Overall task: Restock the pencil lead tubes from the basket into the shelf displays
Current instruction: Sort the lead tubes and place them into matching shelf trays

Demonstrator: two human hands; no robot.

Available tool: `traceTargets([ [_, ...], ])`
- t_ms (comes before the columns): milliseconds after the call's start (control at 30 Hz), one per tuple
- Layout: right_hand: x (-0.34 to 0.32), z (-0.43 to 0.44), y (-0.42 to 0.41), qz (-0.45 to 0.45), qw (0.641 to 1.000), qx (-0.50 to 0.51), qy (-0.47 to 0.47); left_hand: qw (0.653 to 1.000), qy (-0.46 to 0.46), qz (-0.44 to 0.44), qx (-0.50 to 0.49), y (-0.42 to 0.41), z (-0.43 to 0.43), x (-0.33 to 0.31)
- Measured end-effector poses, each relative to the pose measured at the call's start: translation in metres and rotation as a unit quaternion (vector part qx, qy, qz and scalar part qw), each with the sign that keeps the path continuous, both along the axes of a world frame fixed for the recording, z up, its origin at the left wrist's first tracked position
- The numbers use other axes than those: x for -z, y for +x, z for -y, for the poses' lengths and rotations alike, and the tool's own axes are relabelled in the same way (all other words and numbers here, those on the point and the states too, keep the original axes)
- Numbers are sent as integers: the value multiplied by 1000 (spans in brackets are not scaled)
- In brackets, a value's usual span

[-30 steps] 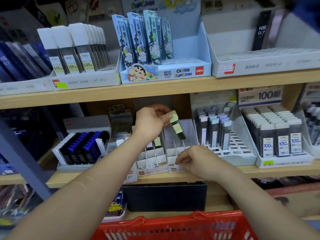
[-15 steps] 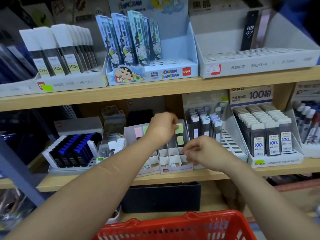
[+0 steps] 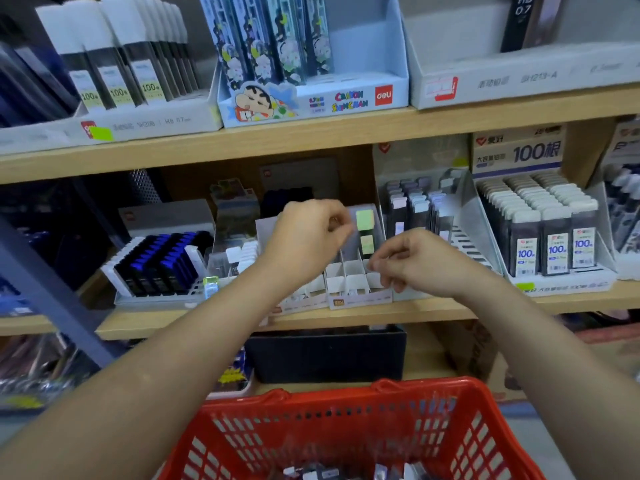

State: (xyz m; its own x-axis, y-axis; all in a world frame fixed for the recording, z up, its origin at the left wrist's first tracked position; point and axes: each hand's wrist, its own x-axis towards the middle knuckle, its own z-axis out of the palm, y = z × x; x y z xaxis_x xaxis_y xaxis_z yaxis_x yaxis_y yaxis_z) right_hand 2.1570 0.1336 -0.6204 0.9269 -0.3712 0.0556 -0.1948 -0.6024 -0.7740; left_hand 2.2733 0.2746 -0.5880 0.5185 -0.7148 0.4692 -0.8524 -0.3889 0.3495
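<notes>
At 6 o'clock, nearest the camera, the red basket (image 3: 329, 398) sits under both forearms. A few pencil lead tubes (image 3: 332, 473) lie in its bottom, cut off by the frame edge, so they cannot be counted.

Further in, the right hand (image 3: 419, 263) hovers at 3 o'clock of the white divided display (image 3: 356, 280) on the lower shelf (image 3: 450, 306). Its fingers (image 3: 382, 271) curl down over the front compartments, and whether they pinch anything cannot be told. The left hand (image 3: 306, 237) is at the display's 10 o'clock, fingers (image 3: 334, 225) curled together just beside a green-capped tube (image 3: 365, 221). That tube stands toward the back of the right-hand column. Whether the fingers touch it is too blurred to judge.

To seat the tube well, it probably wants its label facing forward and its foot slid down between the dividers until it rests. The right hand could steady the light card display against sliding, and filling from back to front would keep the slots reachable.

The left hand hides the display's left columns. Beyond, a rack of blue-and-black tubes (image 3: 162, 261) sits at 9 o'clock and a tray of 100-count tubes (image 3: 554, 251) at 3 o'clock. The cartoon display (image 3: 311, 97) is at 12 o'clock on the upper shelf, and its small print is unreadable.
</notes>
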Motion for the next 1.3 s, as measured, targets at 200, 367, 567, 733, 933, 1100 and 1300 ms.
traceTargets([
  [200, -20, -28, -8, -95, 988, -113, 35, 963, 52, -260, 53, -38, -93, 40],
  [367, 2, -63, -13, -267, 939, -215, 23, 946, 219, -216, 101, -46, -137, 104],
  [567, 98, -100, -30, -452, 863, -223, 31, 887, 397, -211, 107, -45, -172, 182],
  [733, 175, -114, -51, -475, 873, -74, 80, 844, 495, -196, 72, -42, -173, 245],
  [933, 235, -155, -66, -388, 892, 58, 224, 820, 525, -226, 10, -74, -179, 303],
  [1100, 284, -186, -58, -325, 912, 77, 239, 837, 473, -267, -61, -74, -193, 349],
  [1300, 321, -213, -48, -339, 930, 70, 120, 863, 480, -159, 3, -75, -202, 366],
])
